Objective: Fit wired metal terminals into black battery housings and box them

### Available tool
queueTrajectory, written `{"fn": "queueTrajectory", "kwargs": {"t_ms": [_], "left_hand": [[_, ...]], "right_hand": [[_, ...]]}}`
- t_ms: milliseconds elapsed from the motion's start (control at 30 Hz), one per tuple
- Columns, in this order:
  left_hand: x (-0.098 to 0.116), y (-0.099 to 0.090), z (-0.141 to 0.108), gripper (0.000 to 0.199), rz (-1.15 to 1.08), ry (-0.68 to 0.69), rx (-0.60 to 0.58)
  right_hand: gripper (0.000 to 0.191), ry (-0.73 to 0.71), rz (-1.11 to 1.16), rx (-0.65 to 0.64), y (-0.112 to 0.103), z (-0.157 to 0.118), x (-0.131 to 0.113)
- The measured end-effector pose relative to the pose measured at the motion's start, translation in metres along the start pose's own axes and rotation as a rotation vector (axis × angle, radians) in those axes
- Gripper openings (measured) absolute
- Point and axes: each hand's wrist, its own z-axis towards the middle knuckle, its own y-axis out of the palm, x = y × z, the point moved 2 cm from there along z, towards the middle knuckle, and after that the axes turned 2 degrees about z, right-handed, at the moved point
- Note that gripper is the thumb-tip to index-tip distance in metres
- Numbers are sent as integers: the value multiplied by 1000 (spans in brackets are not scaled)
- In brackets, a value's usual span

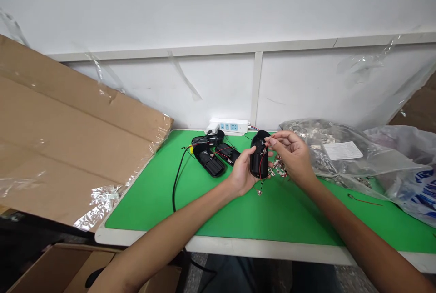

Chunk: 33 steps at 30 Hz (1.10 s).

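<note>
The left hand (242, 172) grips a black casing (259, 154) upright above the bench (163, 202); the right hand (293, 154) pinches its red wire (260, 166) at the top, beside plastic bags (340, 156).

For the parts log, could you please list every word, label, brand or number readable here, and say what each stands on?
No text can be read.
White label on the clear plastic bag: printed lines, too small and blurred to read.
Blue print on the plastic bag at the right edge: large characters, cut off and illegible.
White power strip: no legible marking.
Black housing held in both hands: no lettering visible.
</note>
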Motion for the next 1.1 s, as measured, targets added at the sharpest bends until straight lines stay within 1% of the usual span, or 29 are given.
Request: {"fn": "queueTrajectory", "kwargs": {"t_ms": [200, 433, 567, 667, 767, 900, 1100], "left_hand": [[-1, -1, 1, 42, 18, -11, 12], [-1, -4, 1, 41, -14, -39, 30], [-1, -4, 1, 41, -12, -70, 41], [-2, -5, 1, 44, 0, -100, 35], [-2, -6, 2, 47, 6, -125, 37], [-3, -7, 3, 47, 1, -134, 34], [-4, -8, 3, 46, 31, -141, 11]], "right_hand": [[37, -29, -23, 26, -1, 0, 3], [30, -66, -51, 0, -3, -2, 6], [27, -75, -23, -8, -1, -3, 6], [25, -75, -8, -16, 0, -5, 5], [25, -61, -7, -26, 0, -6, 6], [28, -22, -20, -26, 0, -8, 8], [28, -47, -34, -20, 2, -10, 7]]}}
